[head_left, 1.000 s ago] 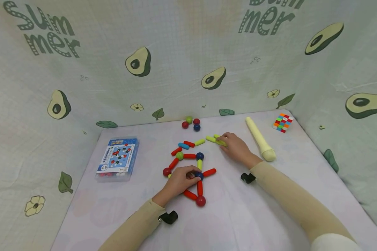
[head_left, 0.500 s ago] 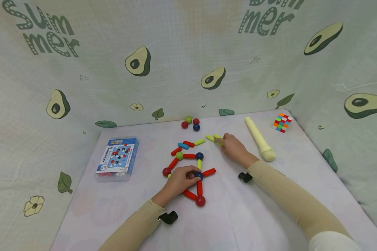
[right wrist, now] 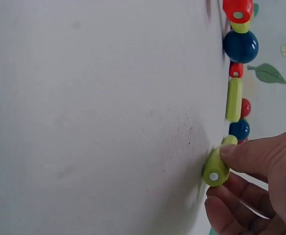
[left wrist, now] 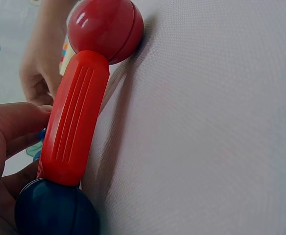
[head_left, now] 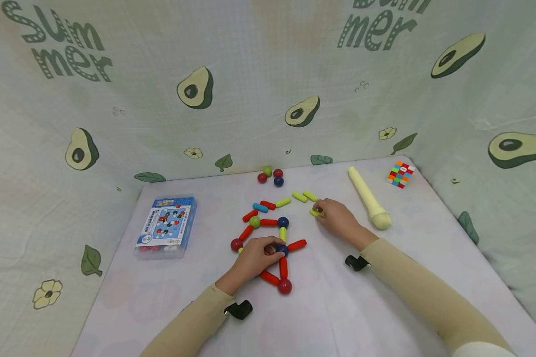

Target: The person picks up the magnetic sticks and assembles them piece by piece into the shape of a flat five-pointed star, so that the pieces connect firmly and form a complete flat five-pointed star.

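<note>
A flat frame of magnetic rods and balls lies on the table. My left hand (head_left: pixel 255 259) pinches a dark blue ball (head_left: pixel 283 250) on its right side, where red rods and a yellow-green rod (head_left: pixel 283 234) meet. In the left wrist view a red rod (left wrist: pixel 74 117) joins a red ball (left wrist: pixel 104 29) to another dark blue ball (left wrist: pixel 55 210) near the palm. Part of the frame is hidden under this hand. Farther right, my right hand (head_left: pixel 338 218) pinches a loose yellow-green magnetic rod (right wrist: pixel 215 169) between thumb and fingers, low over the cloth.
Two yellow-green rods (head_left: pixel 304 196) lie just beyond the right hand. Red, blue and yellow-green rods (head_left: pixel 268 204) lie behind the frame, with several balls (head_left: pixel 271 175) at the back. A boxed set (head_left: pixel 167 225) stands left; a pale yellow stick (head_left: pixel 368 198) and a puzzle cube picture (head_left: pixel 401 174) lie right.
My right hand has drawn one yellow-green rod toward me, away from the other two, which now lie apart from it. The left hand has stayed in place on the frame.
</note>
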A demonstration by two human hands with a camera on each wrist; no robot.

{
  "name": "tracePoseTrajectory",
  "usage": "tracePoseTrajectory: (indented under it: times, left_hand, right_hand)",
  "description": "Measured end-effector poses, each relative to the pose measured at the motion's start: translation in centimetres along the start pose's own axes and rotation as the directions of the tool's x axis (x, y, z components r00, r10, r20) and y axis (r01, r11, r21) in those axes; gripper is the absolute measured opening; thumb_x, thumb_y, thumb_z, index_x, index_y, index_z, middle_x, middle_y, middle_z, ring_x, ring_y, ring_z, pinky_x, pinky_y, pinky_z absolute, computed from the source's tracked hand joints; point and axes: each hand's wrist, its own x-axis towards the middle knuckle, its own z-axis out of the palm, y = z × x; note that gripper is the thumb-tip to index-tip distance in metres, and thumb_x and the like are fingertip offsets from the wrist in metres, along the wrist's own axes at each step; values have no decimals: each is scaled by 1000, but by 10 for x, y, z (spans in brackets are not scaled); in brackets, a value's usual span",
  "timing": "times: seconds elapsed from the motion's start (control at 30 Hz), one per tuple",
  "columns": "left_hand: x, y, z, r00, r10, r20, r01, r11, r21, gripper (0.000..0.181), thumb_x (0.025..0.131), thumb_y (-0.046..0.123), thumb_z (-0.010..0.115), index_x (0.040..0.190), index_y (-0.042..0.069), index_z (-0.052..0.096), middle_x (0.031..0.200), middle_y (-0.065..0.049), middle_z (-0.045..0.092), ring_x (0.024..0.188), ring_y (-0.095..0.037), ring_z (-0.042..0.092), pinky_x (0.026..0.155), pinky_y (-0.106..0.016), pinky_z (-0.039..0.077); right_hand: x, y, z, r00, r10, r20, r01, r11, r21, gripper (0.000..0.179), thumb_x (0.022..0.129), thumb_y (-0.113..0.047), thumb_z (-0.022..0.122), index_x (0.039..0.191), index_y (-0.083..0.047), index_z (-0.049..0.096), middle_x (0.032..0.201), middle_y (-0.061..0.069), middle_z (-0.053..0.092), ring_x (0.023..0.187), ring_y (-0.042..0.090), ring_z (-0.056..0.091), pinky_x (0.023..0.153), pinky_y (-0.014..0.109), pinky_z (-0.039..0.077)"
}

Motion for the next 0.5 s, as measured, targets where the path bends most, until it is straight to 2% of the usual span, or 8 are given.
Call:
tracePoseTrajectory:
  times: [0.2, 0.5]
  left_hand:
    - [0, -1, 1, 1000, 4, -2, -4, 1000, 3, 31, 91, 30, 79, 121, 26, 73, 87, 13, 63, 81, -11, 59, 70, -23, 52]
    - [1, -1, 0, 1000, 2, -1, -2, 1000, -3, 31, 91, 29, 79, 121, 26, 73, 88, 13, 63, 82, -11, 59, 71, -23, 52]
  right_hand:
    - [-11, -3, -1, 999, 26, 38, -27, 999, 20, 29, 92, -7, 73, 121, -6, 70, 106, 9, 69, 95, 25, 67, 83, 42, 55]
    - [-21, -6, 4, 997, 25, 73, -29, 998, 57, 32, 91, -7, 74, 122, -12, 74, 108, 5, 70, 86, 17, 60, 79, 37, 54]
